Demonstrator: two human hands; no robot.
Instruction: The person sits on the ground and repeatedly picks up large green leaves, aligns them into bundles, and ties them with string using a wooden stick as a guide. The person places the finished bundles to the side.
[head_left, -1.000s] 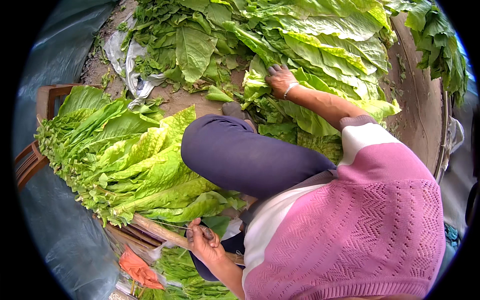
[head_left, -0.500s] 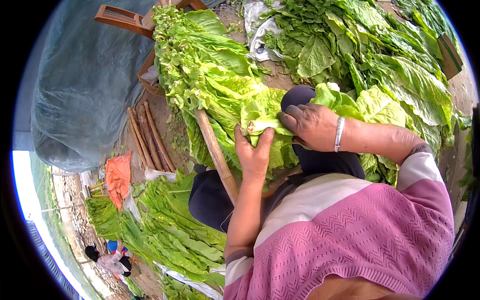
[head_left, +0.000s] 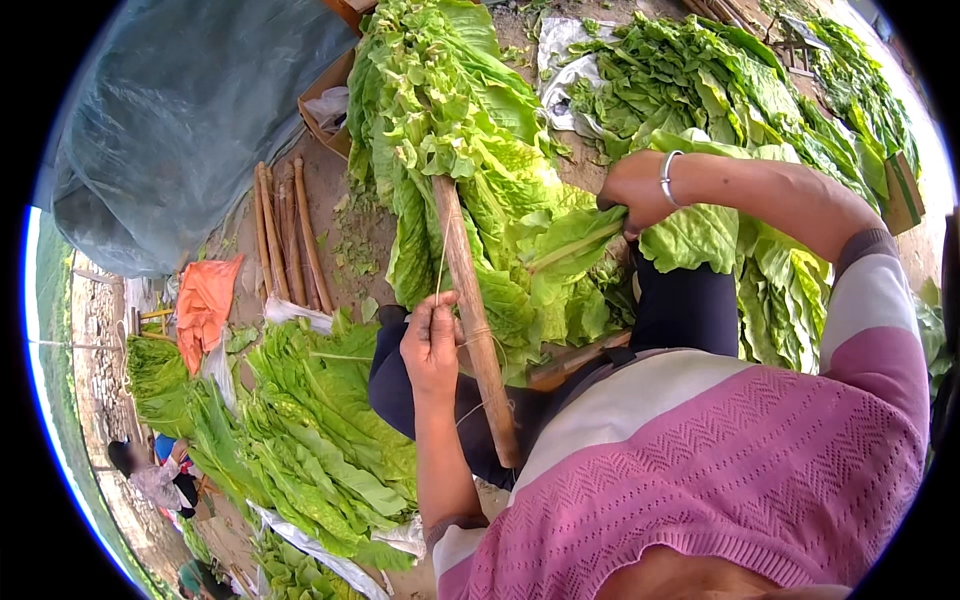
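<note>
A wooden pole (head_left: 470, 300) slants up from my lap. Its far part is covered by a thick bundle of broad yellow-green leaves (head_left: 440, 110) that look like tobacco, their stem ends crowded along it. My left hand (head_left: 432, 340) is closed beside the pole, thumb and fingers pinching a thin string (head_left: 443, 262) that runs up to the bundle. To the right, over my knee, my right hand (head_left: 640, 192) grips a green tobacco leaf (head_left: 575, 245) whose pale midrib points toward the bundle. Its fingertips are partly hidden. More leaves (head_left: 690, 235) hang just below that wrist.
Large leaf heaps lie at the far right (head_left: 700, 90) and lower left (head_left: 320, 430). Several bare poles (head_left: 290, 235) rest on the ground near an orange cloth (head_left: 207, 305). A blue-grey plastic sheet (head_left: 180, 130) fills the far left. Another person (head_left: 160, 475) sits at the lower left.
My hands, together at the leaf stems before, are now apart. The left has moved down and left to the string; the right has moved up, holding a leaf. The view has shifted.
</note>
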